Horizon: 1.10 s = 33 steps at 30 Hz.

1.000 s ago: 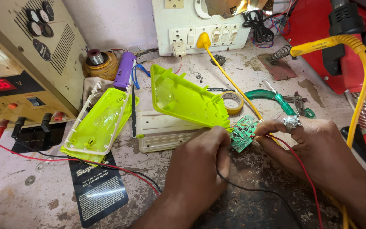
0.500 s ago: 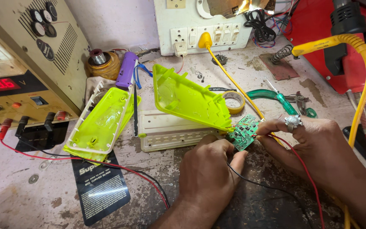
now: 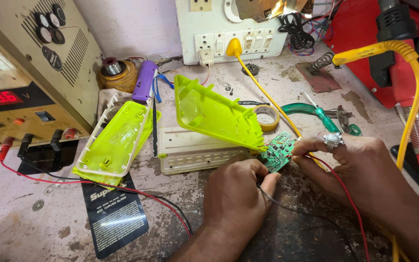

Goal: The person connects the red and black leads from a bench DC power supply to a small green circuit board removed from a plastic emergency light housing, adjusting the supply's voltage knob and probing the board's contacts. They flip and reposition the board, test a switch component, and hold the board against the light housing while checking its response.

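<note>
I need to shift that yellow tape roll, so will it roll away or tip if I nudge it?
The tape roll lies flat on its side on the workbench, so it would probably slide, not roll. It looks light, being a thin hollow ring. The yellow cable beside it may snag it.

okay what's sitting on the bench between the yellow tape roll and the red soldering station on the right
In the head view, a green-handled screwdriver lies between the tape roll and the red station, with small metal pliers beside it. The yellow cable runs just left of the roll.
</note>
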Each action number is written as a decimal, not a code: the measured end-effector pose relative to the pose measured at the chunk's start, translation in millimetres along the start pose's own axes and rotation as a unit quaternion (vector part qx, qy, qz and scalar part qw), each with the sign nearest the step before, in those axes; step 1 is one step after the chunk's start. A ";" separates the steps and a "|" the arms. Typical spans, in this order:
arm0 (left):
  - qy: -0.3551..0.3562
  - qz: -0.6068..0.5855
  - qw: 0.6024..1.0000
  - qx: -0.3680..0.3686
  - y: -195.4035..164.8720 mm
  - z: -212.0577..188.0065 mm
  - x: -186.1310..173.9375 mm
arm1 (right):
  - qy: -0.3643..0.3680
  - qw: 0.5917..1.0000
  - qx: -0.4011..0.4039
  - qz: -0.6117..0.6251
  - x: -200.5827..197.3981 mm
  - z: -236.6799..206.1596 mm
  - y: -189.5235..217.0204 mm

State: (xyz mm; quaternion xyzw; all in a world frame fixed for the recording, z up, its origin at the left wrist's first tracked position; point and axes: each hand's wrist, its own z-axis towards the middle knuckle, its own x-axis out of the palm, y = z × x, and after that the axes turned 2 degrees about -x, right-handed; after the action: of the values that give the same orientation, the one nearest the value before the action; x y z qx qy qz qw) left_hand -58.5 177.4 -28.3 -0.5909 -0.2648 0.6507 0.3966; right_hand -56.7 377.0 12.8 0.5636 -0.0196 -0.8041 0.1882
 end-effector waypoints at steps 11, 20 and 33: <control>-0.011 0.011 1.000 0.014 5.0 3.1 -4.2 | -0.013 1.000 -0.022 0.017 -0.6 1.2 0.5; -0.013 0.028 0.999 0.010 8.3 6.7 0.3 | -0.014 0.999 -0.023 0.045 0.7 1.3 2.8; 0.021 0.006 0.997 0.068 12.9 9.9 -4.7 | 0.010 0.999 0.005 -0.036 -1.1 2.4 1.9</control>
State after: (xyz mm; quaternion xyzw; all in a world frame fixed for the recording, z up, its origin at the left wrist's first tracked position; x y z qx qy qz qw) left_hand -70.9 167.8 -34.6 -0.5780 -0.2077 0.6570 0.4373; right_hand -58.0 375.1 15.1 0.5728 -0.0008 -0.8046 0.1564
